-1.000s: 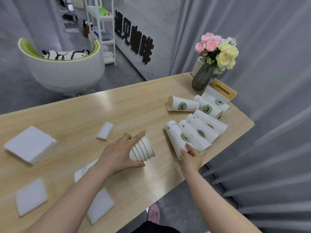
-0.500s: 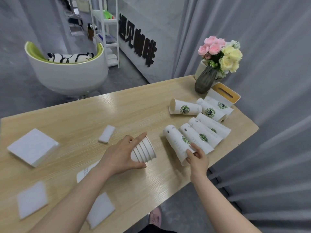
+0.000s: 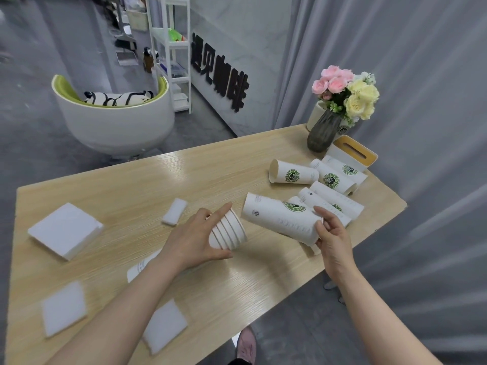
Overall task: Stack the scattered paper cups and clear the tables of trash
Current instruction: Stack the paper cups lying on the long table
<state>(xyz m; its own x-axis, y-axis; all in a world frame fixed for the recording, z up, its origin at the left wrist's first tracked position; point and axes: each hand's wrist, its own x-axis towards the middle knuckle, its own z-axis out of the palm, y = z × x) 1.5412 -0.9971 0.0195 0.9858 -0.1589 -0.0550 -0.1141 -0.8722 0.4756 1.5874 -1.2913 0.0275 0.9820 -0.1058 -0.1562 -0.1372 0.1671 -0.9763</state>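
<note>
- since the earlier frame the right hand (image 3: 332,234) has lifted one tall paper cup (image 3: 280,222) off the row it lay in; the cup now hangs tilted above the worktop (image 3: 137,185), its narrow base toward the left hand.
- the right hand grips that cup at its open rim end, fingers curled round the edge.
- the left hand (image 3: 193,239) stays wrapped round the nested stack of cups (image 3: 228,233), which lies on its side with the rims facing right, index finger stretched along the top.
- the lifted cup's base sits just beside the stack's rims; whether they touch cannot be told.
- the remaining loose cups (image 3: 332,204) lie on their sides near the right edge of the worktop, and three more cups (image 3: 291,173) lie beyond them.
- a dark vase (image 3: 322,133) of pink and cream flowers stands at the far right corner, a tissue box (image 3: 354,153) just beside it.
- white napkins (image 3: 64,229) are scattered over the left half of the worktop, and a small folded one (image 3: 175,211) is near the left hand.
</note>
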